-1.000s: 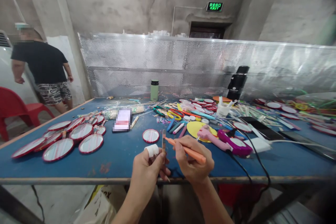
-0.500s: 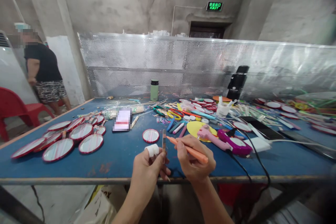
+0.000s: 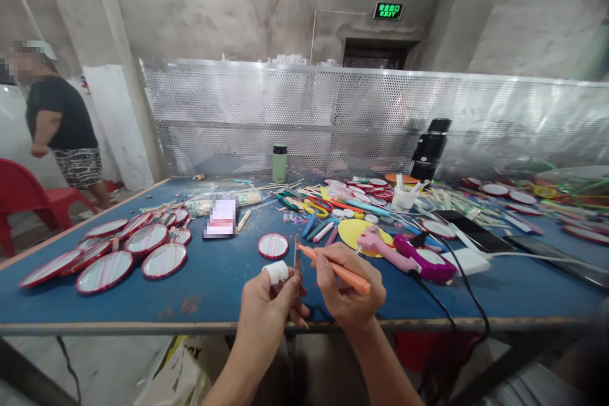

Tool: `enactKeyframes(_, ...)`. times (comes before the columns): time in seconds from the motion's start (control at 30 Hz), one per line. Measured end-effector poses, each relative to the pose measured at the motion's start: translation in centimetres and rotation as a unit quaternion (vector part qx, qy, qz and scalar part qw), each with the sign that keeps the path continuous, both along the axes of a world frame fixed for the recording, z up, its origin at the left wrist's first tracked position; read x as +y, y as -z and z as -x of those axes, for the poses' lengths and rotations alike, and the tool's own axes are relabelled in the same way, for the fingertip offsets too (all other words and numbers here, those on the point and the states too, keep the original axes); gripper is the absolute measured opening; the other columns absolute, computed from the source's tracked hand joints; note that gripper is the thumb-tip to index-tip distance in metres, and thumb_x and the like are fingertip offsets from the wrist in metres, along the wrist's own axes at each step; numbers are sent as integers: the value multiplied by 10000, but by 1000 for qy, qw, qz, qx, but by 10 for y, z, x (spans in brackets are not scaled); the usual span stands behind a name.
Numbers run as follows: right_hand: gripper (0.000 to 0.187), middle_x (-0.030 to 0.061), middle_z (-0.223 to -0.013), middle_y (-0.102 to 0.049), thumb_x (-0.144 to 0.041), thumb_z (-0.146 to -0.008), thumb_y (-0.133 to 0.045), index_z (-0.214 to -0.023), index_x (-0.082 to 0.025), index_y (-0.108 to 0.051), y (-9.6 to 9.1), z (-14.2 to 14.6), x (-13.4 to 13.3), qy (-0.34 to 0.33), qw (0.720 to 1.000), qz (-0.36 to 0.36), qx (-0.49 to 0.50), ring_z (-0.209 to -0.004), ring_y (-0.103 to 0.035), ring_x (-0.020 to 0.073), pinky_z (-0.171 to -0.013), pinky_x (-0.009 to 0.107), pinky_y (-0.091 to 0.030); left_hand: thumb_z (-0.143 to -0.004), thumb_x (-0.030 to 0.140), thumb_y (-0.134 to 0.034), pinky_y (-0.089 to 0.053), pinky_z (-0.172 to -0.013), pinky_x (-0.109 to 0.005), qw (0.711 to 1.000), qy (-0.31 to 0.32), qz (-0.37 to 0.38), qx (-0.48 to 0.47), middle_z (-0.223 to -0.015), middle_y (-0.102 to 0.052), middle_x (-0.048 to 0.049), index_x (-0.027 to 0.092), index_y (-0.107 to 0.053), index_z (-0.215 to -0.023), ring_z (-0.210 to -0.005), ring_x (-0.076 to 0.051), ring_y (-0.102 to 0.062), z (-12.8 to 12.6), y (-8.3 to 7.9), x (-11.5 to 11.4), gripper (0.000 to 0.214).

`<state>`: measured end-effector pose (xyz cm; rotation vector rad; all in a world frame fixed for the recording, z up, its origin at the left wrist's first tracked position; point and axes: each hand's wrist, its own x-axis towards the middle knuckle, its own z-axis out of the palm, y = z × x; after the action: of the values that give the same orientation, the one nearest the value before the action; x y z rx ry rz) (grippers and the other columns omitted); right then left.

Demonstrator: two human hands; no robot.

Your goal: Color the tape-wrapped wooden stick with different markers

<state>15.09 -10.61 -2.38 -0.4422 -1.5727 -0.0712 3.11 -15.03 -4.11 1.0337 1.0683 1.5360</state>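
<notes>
My left hand (image 3: pixel 269 304) pinches a thin craft stick (image 3: pixel 297 254) upright between thumb and fingers. A white tube-like piece (image 3: pixel 276 273) sits at the index finger; whether it is a wrapping or a separate thing I cannot tell. In my right hand (image 3: pixel 354 288) is an orange marker (image 3: pixel 349 276), held like a pen, its tip at the upper part of the stick. A small round red-rimmed disc (image 3: pixel 273 245) lies flat just beyond my left hand. Several larger red-rimmed discs (image 3: pixel 147 239) are heaped to the left.
Markers (image 3: pixel 323 232), a yellow disc (image 3: pixel 354 235), a pink glue gun (image 3: pixel 380 244) and a purple device (image 3: pixel 423 260) with cables lie to the right. A phone (image 3: pixel 221 217) and a green bottle (image 3: pixel 280 163) stand farther back. A person (image 3: pixel 64 117) is at far left.
My right hand has moved slightly left, bringing the marker's tip to the stick. My left hand stays in place. The person at far left has moved further left.
</notes>
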Motion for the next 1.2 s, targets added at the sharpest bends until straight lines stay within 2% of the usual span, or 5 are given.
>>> enactKeyframes(0.27, 188, 6, -679, -663, -34, -777, -580, -850, -186, -664, 2, -1, 1, -9, 1000, 19, 10, -569, -618, 124, -544, 248, -520, -707, 357, -712, -499, -374, -214, 1000, 2, 2, 5, -579, -645, -7, 118, -608, -772, -414, -133, -611, 1, -1, 1, 269)
enactKeyframes(0.63, 188, 4, -672, -651, -24, -776, -577, -835, -186, -650, 3, -2, 1, 4, 1000, 15, 14, -585, -608, 123, -554, 252, -511, -706, 359, -703, -507, -380, -227, 1000, 2, 2, 8, -575, -636, -3, 120, -604, -773, -421, -138, -610, 1, 0, 0, 267)
enactKeyframes(1.2, 199, 1, -677, -657, -4, -768, -588, -852, -174, -650, 0, -1, 0, -11, 1000, 2, 2, -590, -617, 112, -558, 236, -512, -693, 359, -716, -497, -363, -217, 1000, 1, -3, 8, -554, -637, 0, 117, -617, -768, -404, -137, -607, 1, 1, 1, 272)
